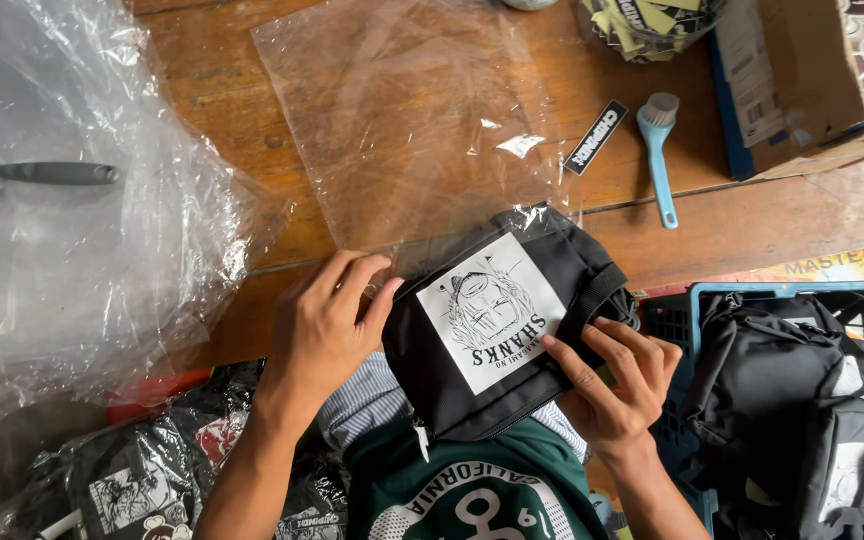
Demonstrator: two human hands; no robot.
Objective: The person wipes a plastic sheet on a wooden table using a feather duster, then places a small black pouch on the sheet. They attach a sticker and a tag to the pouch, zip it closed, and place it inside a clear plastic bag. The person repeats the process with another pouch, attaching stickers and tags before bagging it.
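Where the frame's lower edge cuts in, both forearms vanish, and a crinkled plastic heap (62, 230) half veils a grey handle (47, 173). The left hand (324, 335) and right hand (617, 380) grip a black pouch (497, 320) by its sides — its top tucked into a clear flat bag (412, 120) on the wooden table (752, 225). Black bags (802, 420) fill a blue crate (782, 292) — a blue brush (658, 150) lies beyond.
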